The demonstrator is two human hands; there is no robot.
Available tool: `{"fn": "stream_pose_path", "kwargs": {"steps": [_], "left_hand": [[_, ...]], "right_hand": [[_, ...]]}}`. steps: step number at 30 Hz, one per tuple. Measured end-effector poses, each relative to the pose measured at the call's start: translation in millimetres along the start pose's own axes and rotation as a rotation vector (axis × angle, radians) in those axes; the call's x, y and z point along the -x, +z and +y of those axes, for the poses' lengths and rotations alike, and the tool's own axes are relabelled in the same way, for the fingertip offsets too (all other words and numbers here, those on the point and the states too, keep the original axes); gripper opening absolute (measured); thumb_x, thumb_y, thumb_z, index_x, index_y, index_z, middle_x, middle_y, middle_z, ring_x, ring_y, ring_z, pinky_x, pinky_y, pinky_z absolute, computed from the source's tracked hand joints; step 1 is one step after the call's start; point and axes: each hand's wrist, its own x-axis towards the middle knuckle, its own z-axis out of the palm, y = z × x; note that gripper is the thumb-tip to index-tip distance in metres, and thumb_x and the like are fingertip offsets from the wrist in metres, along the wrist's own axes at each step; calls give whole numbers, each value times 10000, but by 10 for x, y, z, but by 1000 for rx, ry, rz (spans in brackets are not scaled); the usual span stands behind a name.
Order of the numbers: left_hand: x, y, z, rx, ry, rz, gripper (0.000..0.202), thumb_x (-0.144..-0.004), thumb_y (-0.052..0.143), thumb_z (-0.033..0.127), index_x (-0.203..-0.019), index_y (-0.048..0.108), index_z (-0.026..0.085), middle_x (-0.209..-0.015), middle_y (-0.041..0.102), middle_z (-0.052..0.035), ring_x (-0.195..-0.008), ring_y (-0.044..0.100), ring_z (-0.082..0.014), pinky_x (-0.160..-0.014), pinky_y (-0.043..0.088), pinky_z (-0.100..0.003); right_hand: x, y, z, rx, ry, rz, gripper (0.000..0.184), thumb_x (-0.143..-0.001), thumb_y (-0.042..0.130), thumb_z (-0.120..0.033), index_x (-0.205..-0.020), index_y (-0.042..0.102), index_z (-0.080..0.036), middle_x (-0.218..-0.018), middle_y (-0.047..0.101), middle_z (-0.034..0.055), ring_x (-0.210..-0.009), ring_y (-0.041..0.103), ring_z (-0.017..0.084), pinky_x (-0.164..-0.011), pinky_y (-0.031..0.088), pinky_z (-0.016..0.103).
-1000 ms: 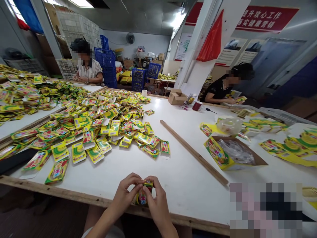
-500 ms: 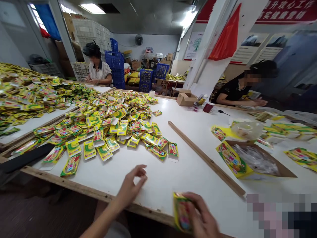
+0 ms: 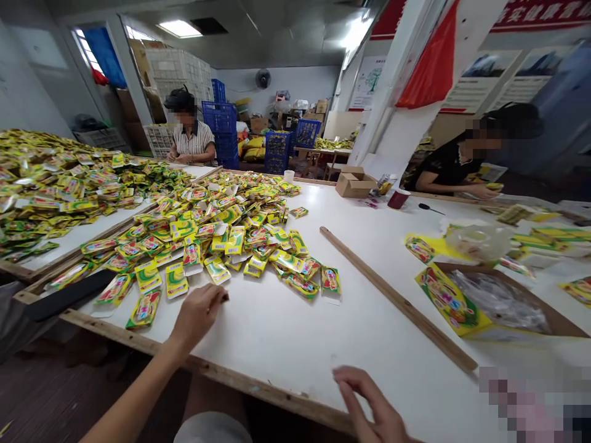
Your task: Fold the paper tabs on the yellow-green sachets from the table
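Note:
My left hand is at the near edge of a heap of small yellow-green candy boxes. Its fingers are curled together, and the hand hides whatever may be between them. A yellow box lies just past the knuckles, and another box is to the left of the hand. Low in the view, over the table's front edge, my right hand has thumb and fingers apart with nothing between them. A single box lies at the heap's right corner.
A wooden strip crosses the white table. Right of it stands an open display carton with clear plastic inside. A bigger heap fills the left table. Two people, a cardboard box and a red cup are farther back.
My left hand has moved left to the boxes, and its fingers have closed. The candy box that was in my right hand is gone from it and out of sight; that hand has opened.

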Motion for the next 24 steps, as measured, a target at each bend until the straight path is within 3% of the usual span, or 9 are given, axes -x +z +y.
{"fn": "stream_pose_path", "kwargs": {"steps": [4, 8, 12, 16, 22, 24], "left_hand": [[81, 32, 707, 361, 161, -196, 212, -870, 461, 151, -877, 660, 223, -778, 643, -36, -750, 596, -192, -675, 433, -264], [105, 190, 1104, 680, 87, -229, 241, -906, 428, 172, -870, 664, 201, -759, 586, -30, -696, 572, -160, -630, 423, -246], [138, 352, 1187, 824, -35, -175, 187, -903, 479, 226, -896, 664, 198, -775, 593, -23, -717, 568, -163, -664, 438, -258], [268, 500, 1135, 976, -194, -87, 265, -872, 562, 289, -1130, 536, 231, -953, 621, -32, -783, 598, -164, -697, 478, -261], [440, 578, 1005, 1022, -190, -289, 133, -878, 567, 283, -955, 628, 194, -956, 681, -55, -863, 636, -198, -788, 489, -290], [432, 579, 1007, 1000, -172, -309, 145, -889, 548, 272, -937, 656, 188, -918, 694, -57, -859, 639, -204, -792, 490, -298]], "right_hand": [[-114, 604, -188, -150, -72, -74, 166, -818, 620, -361, -933, 609, -242, -1136, 664, 75, -1031, 627, 236, -884, 503, 311], [-119, 888, -140, -259, -82, -144, 101, -867, 565, -301, -939, 537, -237, -947, 671, 43, -879, 648, 193, -795, 521, 291], [-121, 907, -110, -309, -93, -91, 135, -871, 575, -283, -986, 522, -235, -909, 647, 30, -833, 646, 182, -762, 523, 280], [-161, 884, -78, -328, -70, -51, 128, -871, 576, -277, -981, 537, -226, -897, 653, 35, -809, 651, 183, -729, 531, 271], [-256, 836, 39, -352, -24, -121, 222, -894, 532, -330, -1080, 558, -212, -990, 679, 60, -888, 661, 197, -777, 526, 275], [-306, 806, 43, -322, -36, -155, 221, -891, 535, -331, -1062, 588, -201, -955, 686, 56, -847, 659, 193, -754, 523, 266]]}}
